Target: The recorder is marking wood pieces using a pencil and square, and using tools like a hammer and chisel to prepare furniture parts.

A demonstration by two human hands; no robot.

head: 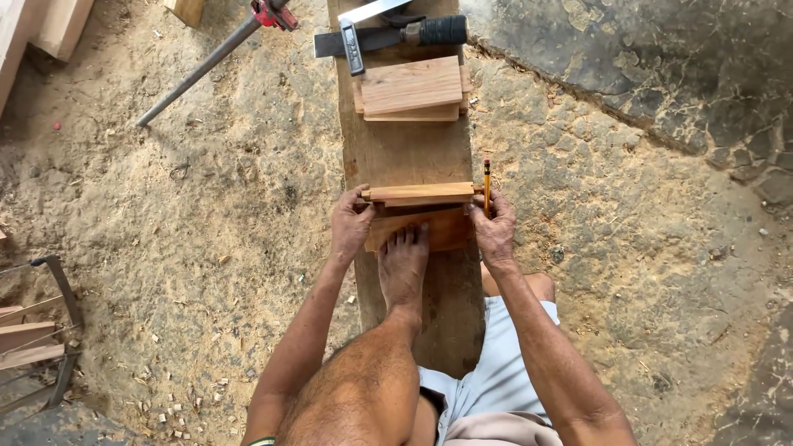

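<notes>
The left hand (350, 227) and right hand (494, 230), which also holds a pencil (486, 186), clamp the ends of a wood strip (421, 192) whose long axis runs left-right.

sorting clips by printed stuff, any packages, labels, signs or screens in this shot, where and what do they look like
None in view: only bare wood pieces on a plank, a pencil in the right hand, the left hand on a wood strip, and unmarked tools.
</notes>
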